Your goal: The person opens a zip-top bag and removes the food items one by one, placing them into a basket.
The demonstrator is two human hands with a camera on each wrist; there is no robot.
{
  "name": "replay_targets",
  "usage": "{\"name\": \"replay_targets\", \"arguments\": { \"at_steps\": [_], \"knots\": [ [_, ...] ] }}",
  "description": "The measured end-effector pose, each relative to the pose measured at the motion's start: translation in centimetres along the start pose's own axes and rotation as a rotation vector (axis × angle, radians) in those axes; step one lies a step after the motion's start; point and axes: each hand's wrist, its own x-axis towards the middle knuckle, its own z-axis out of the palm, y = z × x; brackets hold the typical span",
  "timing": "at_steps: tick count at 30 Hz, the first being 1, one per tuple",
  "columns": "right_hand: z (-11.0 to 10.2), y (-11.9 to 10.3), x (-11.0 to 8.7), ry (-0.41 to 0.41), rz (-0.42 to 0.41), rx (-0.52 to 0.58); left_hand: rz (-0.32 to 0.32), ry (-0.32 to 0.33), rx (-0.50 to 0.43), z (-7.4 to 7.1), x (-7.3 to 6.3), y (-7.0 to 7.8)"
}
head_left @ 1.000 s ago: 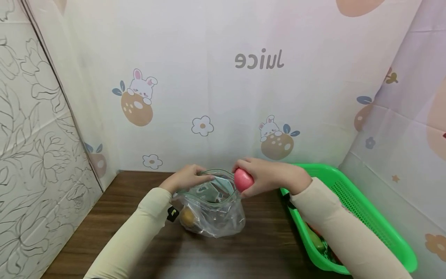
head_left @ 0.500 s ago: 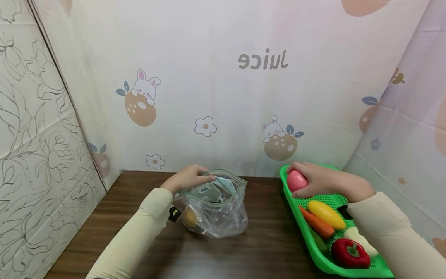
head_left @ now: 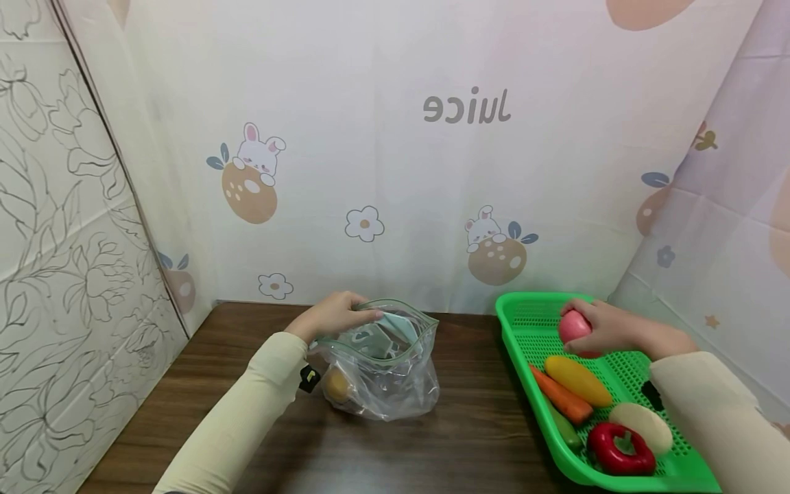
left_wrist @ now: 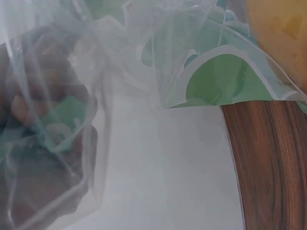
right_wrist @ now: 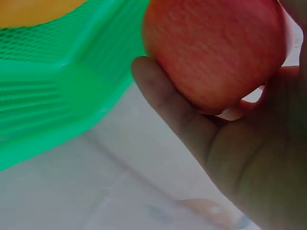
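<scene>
My right hand [head_left: 611, 328] grips a pinkish-red apple [head_left: 574, 325] above the far part of a green plastic basket [head_left: 507, 329]. Close up in the right wrist view, the thumb [right_wrist: 168, 98] presses against the apple [right_wrist: 216, 52]. My left hand [head_left: 330, 317] holds the left rim of a clear zip bag [head_left: 401, 391], whose mouth stands open. A round orange-yellow thing [head_left: 337, 384] lies in the bag at its lower left. In the left wrist view, green print [left_wrist: 228, 79] shows on the bag's plastic, and the fingers are blurred behind it.
In the basket lie a carrot [head_left: 558, 393], a yellow oval thing [head_left: 578, 381], a green one [head_left: 564, 427], a red bell pepper [head_left: 607, 449] and a pale oval one [head_left: 644, 427]. The brown wooden table [head_left: 469, 439] meets a printed curtain [head_left: 401, 171] behind.
My right hand has carried the apple from beside the bag's mouth rightward, past the basket's left rim and over its inside. My left hand keeps its hold on the bag.
</scene>
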Motion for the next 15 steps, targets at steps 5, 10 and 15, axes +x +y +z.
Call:
{"name": "replay_targets", "arguments": {
  "at_steps": [5, 10, 15],
  "knots": [
    [0.6, 3.2, 0.5, 0.002, 0.033, -0.012, -0.014, -0.006, -0.008, 0.0, 0.0, -0.1],
    [1.2, 5.5, 1.0, 0.0, 0.084, 0.006, -0.017, -0.009, -0.012, 0.0, 0.0, 0.0],
    [1.9, 7.0, 1.6, 0.008, 0.141, 0.046, -0.016, -0.007, -0.013, 0.0, 0.1, 0.1]
  ]
}}
